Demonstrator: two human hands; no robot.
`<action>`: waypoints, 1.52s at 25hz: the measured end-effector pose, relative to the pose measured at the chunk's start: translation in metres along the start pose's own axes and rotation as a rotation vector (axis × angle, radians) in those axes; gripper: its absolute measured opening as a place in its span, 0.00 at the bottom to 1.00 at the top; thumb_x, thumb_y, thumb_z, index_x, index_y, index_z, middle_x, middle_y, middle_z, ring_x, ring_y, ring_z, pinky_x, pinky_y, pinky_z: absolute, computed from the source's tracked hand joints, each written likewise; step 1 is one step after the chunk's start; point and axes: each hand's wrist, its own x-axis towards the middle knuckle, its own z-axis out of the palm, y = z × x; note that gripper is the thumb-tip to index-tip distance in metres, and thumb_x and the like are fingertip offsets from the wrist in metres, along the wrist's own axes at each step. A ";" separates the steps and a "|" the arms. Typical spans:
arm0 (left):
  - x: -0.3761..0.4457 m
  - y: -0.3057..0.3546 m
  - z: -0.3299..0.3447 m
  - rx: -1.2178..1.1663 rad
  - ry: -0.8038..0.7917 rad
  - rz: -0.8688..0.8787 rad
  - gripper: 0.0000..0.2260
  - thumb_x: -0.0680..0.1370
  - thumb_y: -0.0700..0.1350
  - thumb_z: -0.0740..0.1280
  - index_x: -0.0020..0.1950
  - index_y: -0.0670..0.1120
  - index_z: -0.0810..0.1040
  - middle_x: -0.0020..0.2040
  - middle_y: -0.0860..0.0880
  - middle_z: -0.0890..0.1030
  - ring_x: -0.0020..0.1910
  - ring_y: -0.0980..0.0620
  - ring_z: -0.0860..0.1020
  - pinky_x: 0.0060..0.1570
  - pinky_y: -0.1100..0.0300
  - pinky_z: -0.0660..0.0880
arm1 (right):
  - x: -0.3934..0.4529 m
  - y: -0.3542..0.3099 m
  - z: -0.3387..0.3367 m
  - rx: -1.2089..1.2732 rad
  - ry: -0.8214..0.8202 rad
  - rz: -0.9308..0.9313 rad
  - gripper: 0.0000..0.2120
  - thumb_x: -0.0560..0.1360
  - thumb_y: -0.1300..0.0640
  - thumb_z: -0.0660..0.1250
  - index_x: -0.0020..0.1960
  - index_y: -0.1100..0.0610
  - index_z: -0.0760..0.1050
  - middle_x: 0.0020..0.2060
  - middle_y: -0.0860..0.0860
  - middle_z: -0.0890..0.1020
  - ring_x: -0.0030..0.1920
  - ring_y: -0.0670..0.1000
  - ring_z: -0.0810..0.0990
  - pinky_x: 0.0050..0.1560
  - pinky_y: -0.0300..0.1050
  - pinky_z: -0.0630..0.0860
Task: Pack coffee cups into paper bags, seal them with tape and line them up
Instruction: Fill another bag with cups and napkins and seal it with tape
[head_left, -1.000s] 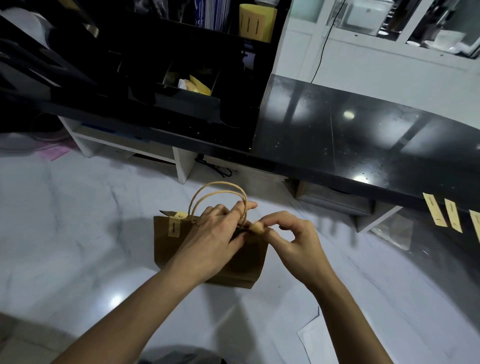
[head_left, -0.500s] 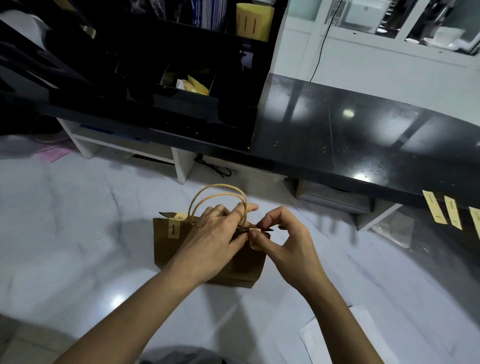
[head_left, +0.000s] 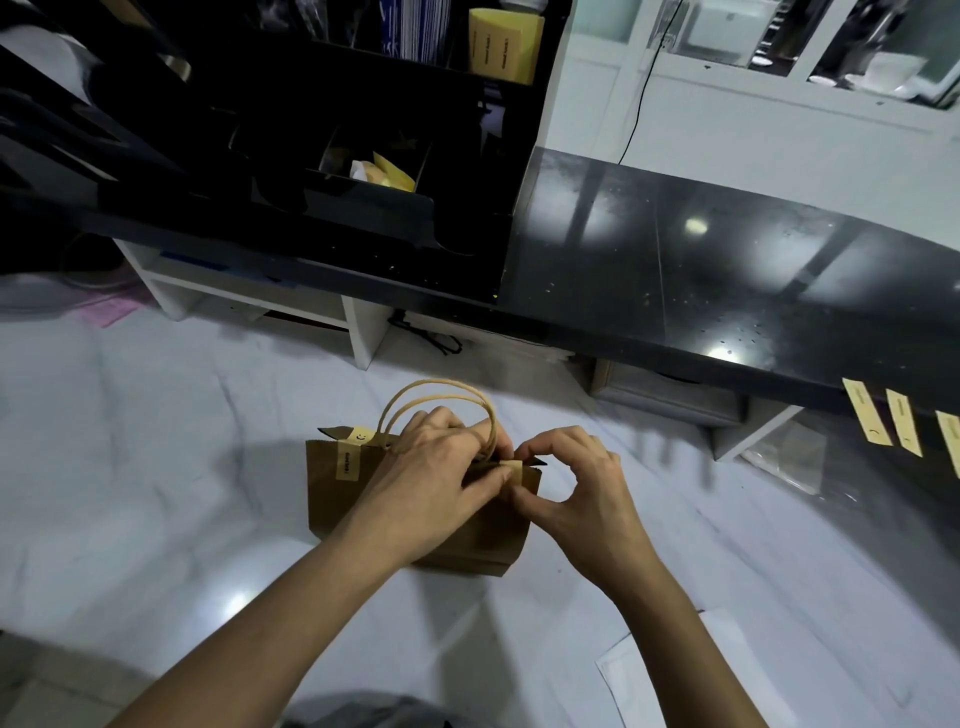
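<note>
Marble floor (head_left: 130, 467), upright paper bag (head_left: 332, 499), handles (head_left: 441, 389) up

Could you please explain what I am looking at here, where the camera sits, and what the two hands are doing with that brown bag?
There is no machine: a person works with bare hands, and the single wide-angle camera sits on their head, looking forward and down. That is why both forearms enter from the bottom edge.

On the pale marble-look surface stands a brown paper bag with looped paper handles. One tape strip already seals its top near the left corner. The left hand pinches the bag's top shut, while the right hand presses a second tape strip over the edge near the right corner.

More spare strips hang from the dark counter at right. What is inside the bag is hidden.
</note>
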 end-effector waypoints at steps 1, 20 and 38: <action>0.000 0.001 0.000 0.003 0.008 0.006 0.07 0.78 0.60 0.66 0.55 0.63 0.75 0.47 0.60 0.69 0.54 0.58 0.68 0.51 0.59 0.68 | 0.000 0.001 0.001 -0.001 0.020 -0.002 0.10 0.71 0.38 0.69 0.51 0.39 0.77 0.52 0.37 0.78 0.58 0.43 0.76 0.60 0.44 0.65; 0.005 0.004 -0.001 0.211 0.066 0.225 0.08 0.81 0.55 0.59 0.52 0.57 0.77 0.39 0.60 0.75 0.46 0.57 0.71 0.53 0.55 0.70 | -0.005 0.006 0.003 -0.095 0.060 -0.079 0.08 0.78 0.43 0.67 0.55 0.41 0.80 0.51 0.35 0.80 0.57 0.42 0.77 0.61 0.46 0.68; -0.065 -0.015 -0.021 -0.003 0.526 0.270 0.07 0.80 0.41 0.63 0.54 0.46 0.80 0.48 0.55 0.81 0.49 0.58 0.79 0.51 0.66 0.75 | -0.013 0.003 0.012 0.011 0.021 0.022 0.15 0.76 0.39 0.67 0.61 0.39 0.74 0.57 0.34 0.77 0.62 0.42 0.75 0.63 0.47 0.71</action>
